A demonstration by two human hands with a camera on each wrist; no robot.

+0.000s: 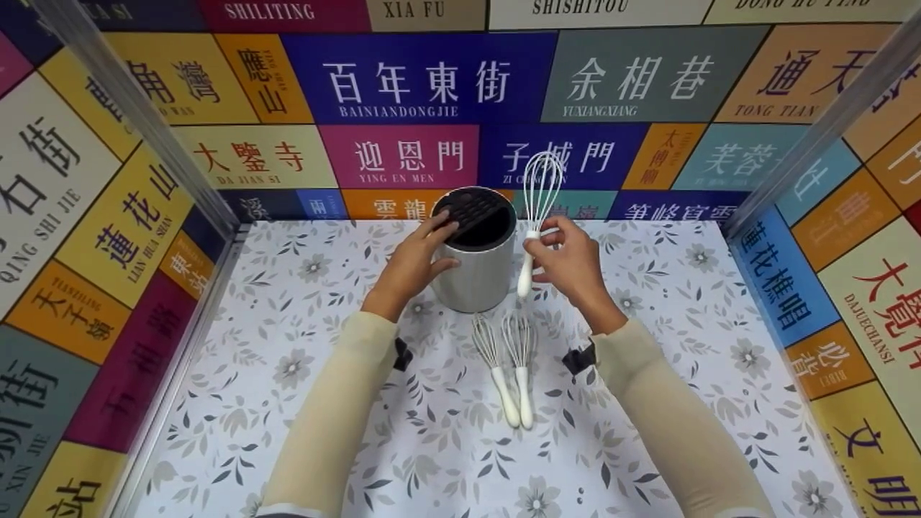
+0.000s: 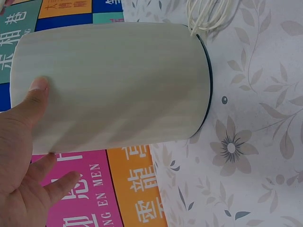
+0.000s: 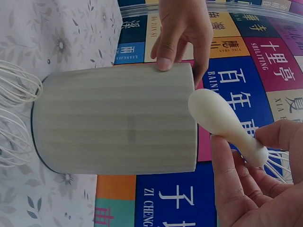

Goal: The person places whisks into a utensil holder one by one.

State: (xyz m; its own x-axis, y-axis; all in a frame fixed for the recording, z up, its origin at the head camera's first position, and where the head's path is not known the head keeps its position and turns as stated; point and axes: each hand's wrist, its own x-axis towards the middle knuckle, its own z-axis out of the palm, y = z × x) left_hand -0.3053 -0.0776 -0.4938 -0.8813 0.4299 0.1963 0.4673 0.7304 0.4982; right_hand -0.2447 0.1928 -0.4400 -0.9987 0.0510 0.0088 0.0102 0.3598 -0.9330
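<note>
A whisk [image 1: 543,191] with a white handle is upright in my right hand [image 1: 568,259], wires at the top. The thumb and fingers pinch it near where handle and wires meet. In the right wrist view the whisk handle [image 3: 220,118] points toward the rim of a pale ribbed utensil holder [image 3: 113,118]. This round holder [image 1: 471,280] stands upright, with a black slotted insert [image 1: 475,205] covering part of its mouth. My left hand [image 1: 417,259] holds its left side at the rim, thumb on the outer wall. Two more whisks [image 1: 496,360] [image 1: 522,360] lie in front of it.
A white tablecloth [image 1: 288,432] with grey flowers and leaves covers the table. Panels [image 1: 432,79] with coloured street-name blocks rise behind and at both sides. Metal posts [image 1: 158,115] stand at the back corners. The holder is near the back edge.
</note>
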